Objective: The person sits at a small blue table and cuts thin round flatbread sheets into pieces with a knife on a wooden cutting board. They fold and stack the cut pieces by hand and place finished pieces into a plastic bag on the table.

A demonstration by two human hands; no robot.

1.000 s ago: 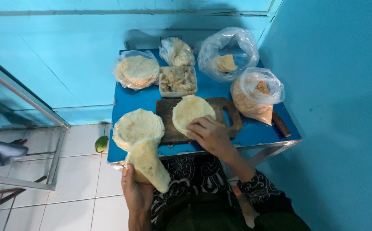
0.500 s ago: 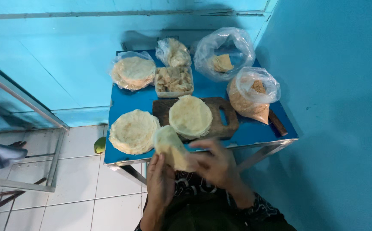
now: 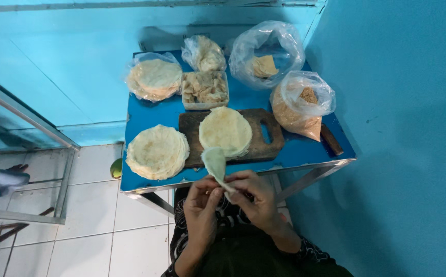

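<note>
Both hands hold one thin, pale round wrapper (image 3: 215,163) just in front of the blue table's near edge. My left hand (image 3: 202,201) pinches its lower left side. My right hand (image 3: 256,195) grips its lower right side. The wrapper stands up on edge, partly folded. Behind it a dark wooden cutting board (image 3: 269,138) carries a stack of round wrappers (image 3: 226,131). A second, wider stack of wrappers (image 3: 157,151) lies on the table to the left of the board.
The small blue table (image 3: 305,151) holds a bagged wrapper stack (image 3: 153,78), a tub of pale pieces (image 3: 205,88), a clear bag (image 3: 266,54), a bag of brown crumbs (image 3: 297,107) and a knife handle (image 3: 331,139). A blue wall stands right; white floor tiles and a metal frame left.
The left hand carried the wrapper up from the lower left to the centre. The right hand left the board's stack and joined it. The wrapper now stands narrower, folded between both hands.
</note>
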